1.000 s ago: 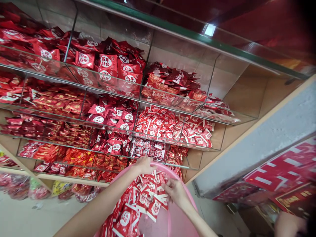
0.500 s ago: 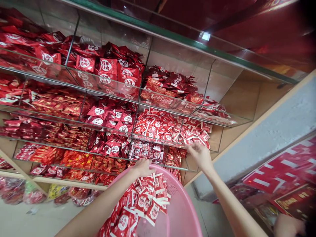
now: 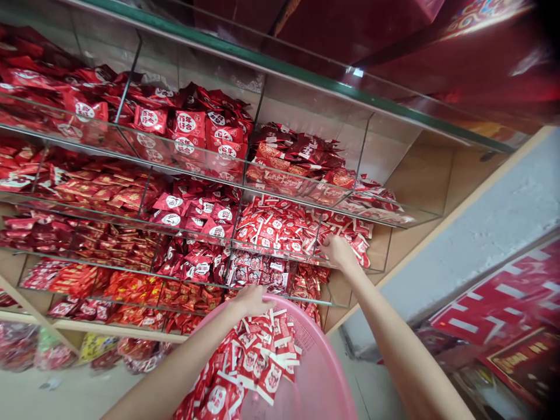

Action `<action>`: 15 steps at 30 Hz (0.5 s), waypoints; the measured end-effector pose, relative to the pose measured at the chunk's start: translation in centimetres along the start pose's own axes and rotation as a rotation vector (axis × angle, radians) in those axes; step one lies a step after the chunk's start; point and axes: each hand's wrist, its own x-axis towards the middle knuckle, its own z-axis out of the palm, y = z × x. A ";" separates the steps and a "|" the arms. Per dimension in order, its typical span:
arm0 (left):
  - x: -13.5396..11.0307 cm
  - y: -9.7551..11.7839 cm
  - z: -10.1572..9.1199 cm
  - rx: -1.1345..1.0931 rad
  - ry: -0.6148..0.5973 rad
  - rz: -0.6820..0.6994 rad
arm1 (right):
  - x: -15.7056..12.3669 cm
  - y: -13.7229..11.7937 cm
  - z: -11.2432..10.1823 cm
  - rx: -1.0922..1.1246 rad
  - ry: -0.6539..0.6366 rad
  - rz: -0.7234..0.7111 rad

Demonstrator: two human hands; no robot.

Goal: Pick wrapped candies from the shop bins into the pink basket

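A pink plastic basket [image 3: 335,356] with a perforated side is at the bottom centre. Small red-and-white wrapped packets [image 3: 262,361] are heaped in its left part. My left hand [image 3: 251,300] is closed over the basket's far rim. At the right end of a glass-fronted shelf, my right hand [image 3: 339,254] reaches over the glass edge to a compartment of red-and-white packets [image 3: 356,239]. Its fingers look loosely bent and a little apart, with no packet visible in them; their tips are partly lost against the packets.
Tiered shelves with glass dividers [image 3: 258,108] hold many red packets [image 3: 190,125] to the left and above. A thick glass shelf edge [image 3: 306,70] crosses overhead. Bagged goods [image 3: 55,347] lie below at left. A grey wall [image 3: 494,198] and red printed packages [image 3: 503,303] stand at right.
My right hand has moved slightly up and left, from in front of the glass edge to over the packets. My left hand stays on the basket rim. The view has shifted slightly.
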 end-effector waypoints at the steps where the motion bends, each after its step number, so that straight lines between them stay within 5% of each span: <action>1: 0.1 0.0 0.0 -0.001 0.000 0.002 | 0.0 -0.1 -0.1 -0.017 0.003 -0.004; 9: 0.2 -0.1 -0.3 -0.026 -0.016 0.004 | -0.9 -0.4 -1.2 -0.095 0.089 -0.057; 15: 0.1 -0.1 -0.3 -0.024 -0.016 -0.003 | -2.1 1.7 -2.5 0.093 0.265 -0.038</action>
